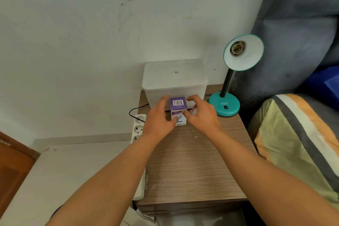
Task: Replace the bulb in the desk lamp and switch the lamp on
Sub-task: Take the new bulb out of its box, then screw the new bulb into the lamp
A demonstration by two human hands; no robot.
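Judging from how things lie now, I think the task is about at its middle. The desk lamp [231, 86] stands at the back right corner of the wooden bedside table [192, 161], and its teal shade is turned toward me, so I can look straight into the socket [238, 48]. The socket is empty and no bulb sits in it, so the removing part seems done. What is left, as I judge it: to take the new bulb out of its package, to screw it into the socket, and to press the switch [227, 107] on the teal base. The shade is dark, so the lamp is not lit.

Both my hands are on the bulb box [178, 109], which stands on the table just in front of a white plastic container [175, 80]. My left hand [161, 117] holds the box from its left side with the thumb on the front face. My right hand [200, 115] is curled at the right side, with the fingers at the top edge of the box. I cannot tell if it already pulls a flap.

The box is small, purple on the upper part and white below, with a barcode on its top face. It looks closed. Something pale and round shows just beside my right hand; it may be a bulb, but I cannot say for sure.
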